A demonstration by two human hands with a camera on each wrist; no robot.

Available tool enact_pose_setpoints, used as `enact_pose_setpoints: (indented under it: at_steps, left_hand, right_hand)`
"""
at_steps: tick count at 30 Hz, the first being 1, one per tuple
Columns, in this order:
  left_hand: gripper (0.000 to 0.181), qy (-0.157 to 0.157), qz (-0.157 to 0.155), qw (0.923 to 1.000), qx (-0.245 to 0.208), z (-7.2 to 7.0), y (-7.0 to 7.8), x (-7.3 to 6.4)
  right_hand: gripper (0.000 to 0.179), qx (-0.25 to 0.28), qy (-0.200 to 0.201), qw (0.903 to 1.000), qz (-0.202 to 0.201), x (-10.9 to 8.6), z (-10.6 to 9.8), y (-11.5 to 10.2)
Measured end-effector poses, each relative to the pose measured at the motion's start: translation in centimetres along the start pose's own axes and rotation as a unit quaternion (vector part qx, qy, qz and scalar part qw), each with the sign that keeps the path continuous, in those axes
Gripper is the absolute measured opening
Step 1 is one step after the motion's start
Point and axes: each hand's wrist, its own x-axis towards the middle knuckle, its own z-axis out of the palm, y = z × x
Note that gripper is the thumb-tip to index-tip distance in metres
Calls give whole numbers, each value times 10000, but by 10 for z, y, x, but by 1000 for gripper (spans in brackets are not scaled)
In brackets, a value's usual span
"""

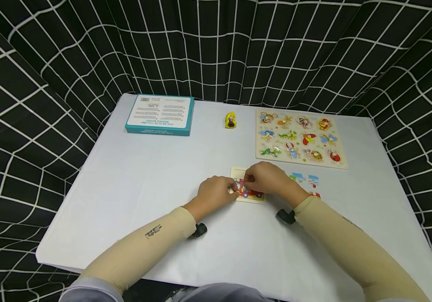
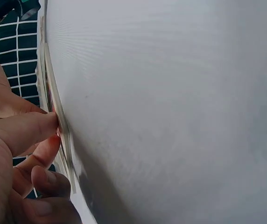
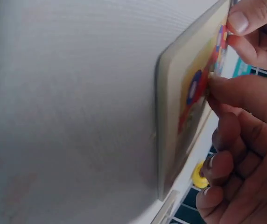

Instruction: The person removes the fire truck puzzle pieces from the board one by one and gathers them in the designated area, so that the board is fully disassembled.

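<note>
Left hand [image 1: 216, 192], right hand [image 1: 266, 178] curl over pale wooden red-vehicle puzzle board [image 1: 238, 173] on white tabletop [image 1: 163, 167], grip impossible to tell; loose blue-and-red pieces [image 1: 313, 180] lie right of board, nearer right hand.

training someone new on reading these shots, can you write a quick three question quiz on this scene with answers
1. In the head view, which small object lies between the teal box and the insect board?
2. True or false: the loose pieces lie left of the vehicle puzzle in the head view.
3. Where are the fingers of the left hand and right hand? a) at the teal box b) at the vehicle puzzle c) at the insect board

Key: 1. The yellow object. 2. False; they lie right of it. 3. b.
</note>
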Motion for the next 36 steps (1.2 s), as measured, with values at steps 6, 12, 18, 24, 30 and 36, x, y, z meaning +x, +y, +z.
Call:
enact_pose_setpoints:
  at_steps: [6, 12, 18, 24, 30, 36]
  left_hand:
    - [11, -29, -26, 10000, -7, 0, 0, 0]
    - [10, -60, 45, 9999, 101, 0, 4, 2]
    - [11, -36, 8, 9998, 181, 0, 5, 2]
    - [12, -176, 30, 9997, 165, -1, 7, 5]
    - [12, -317, -3, 9994, 153, -6, 6, 4]
    - [13, -376, -24, 9992, 157, -5, 12, 7]
  right_hand:
    - [11, 89, 51, 9999, -68, 4, 2, -1]
    - [11, 113, 63, 9998, 162, 0, 0, -4]
    - [15, 236, 395, 9988, 176, -15, -20, 0]
    - [15, 472, 233, 9969, 593, -61, -27, 41]
    - [14, 912, -97, 9939, 619, -93, -19, 67]
    - [15, 679, -91, 9960, 581, -103, -18, 74]
